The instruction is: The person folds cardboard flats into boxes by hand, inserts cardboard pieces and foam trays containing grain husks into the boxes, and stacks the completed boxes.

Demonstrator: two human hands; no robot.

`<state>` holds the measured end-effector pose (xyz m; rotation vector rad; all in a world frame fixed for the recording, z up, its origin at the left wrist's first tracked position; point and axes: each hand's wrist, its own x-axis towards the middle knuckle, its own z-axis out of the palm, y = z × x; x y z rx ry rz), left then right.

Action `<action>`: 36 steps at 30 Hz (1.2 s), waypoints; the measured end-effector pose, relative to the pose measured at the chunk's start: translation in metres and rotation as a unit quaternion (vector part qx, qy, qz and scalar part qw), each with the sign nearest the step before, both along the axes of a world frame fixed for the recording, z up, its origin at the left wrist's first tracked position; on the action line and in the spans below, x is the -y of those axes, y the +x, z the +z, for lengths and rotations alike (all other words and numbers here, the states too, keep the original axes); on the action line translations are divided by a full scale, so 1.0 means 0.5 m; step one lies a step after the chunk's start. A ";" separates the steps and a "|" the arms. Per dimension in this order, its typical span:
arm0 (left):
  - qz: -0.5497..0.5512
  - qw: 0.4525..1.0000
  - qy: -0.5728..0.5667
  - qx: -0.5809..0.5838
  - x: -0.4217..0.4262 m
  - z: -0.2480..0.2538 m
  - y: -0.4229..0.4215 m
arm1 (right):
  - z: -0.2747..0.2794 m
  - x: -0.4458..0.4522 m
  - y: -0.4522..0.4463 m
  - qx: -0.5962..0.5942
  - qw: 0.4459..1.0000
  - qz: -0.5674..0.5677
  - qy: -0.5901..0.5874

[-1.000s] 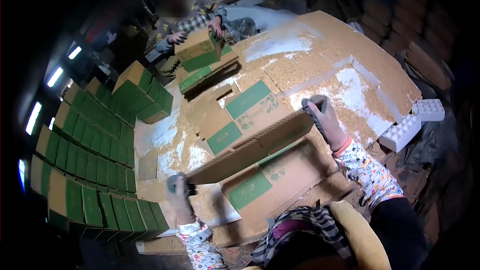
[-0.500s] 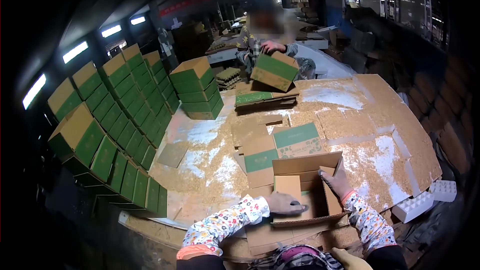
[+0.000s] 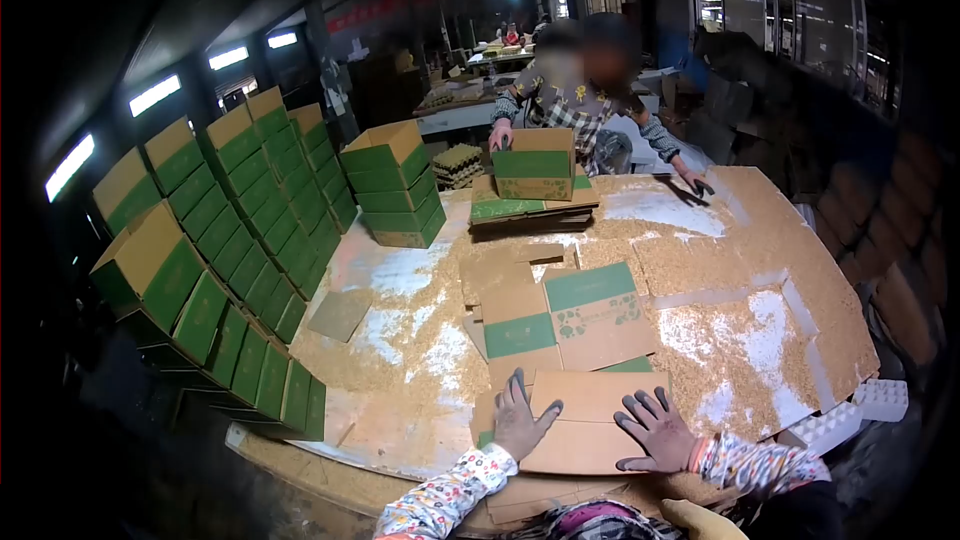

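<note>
My left hand (image 3: 522,422) lies with spread fingers on the left part of a brown cardboard box (image 3: 588,432) at the table's near edge. On its right side rests my right hand (image 3: 660,432), fingers also spread and flat. Both hands have dark fingertips and flowered sleeves. The box shows a plain brown face with a crease across it; its inside is hidden. Just beyond lies a flat green-and-brown carton sheet (image 3: 598,318), with further cardboard beneath and beside it.
Across the table, a person (image 3: 575,90) has one hand on an open green box (image 3: 535,162) standing on flattened cartons (image 3: 530,215). Stacked green boxes (image 3: 250,270) line the left side, with another stack (image 3: 395,185) nearby. White foam trays (image 3: 830,425) sit at the right edge.
The box at my hands showed its open inside; now a plain brown face is up. My hands have moved onto that face. The other person's box is set down and one hand reaches right.
</note>
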<state>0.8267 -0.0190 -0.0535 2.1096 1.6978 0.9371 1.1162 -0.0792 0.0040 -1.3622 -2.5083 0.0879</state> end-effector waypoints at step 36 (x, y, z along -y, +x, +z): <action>-0.010 0.907 -0.016 -0.422 -0.136 0.050 0.131 | -0.391 -0.089 1.054 0.061 0.630 -0.765 -0.115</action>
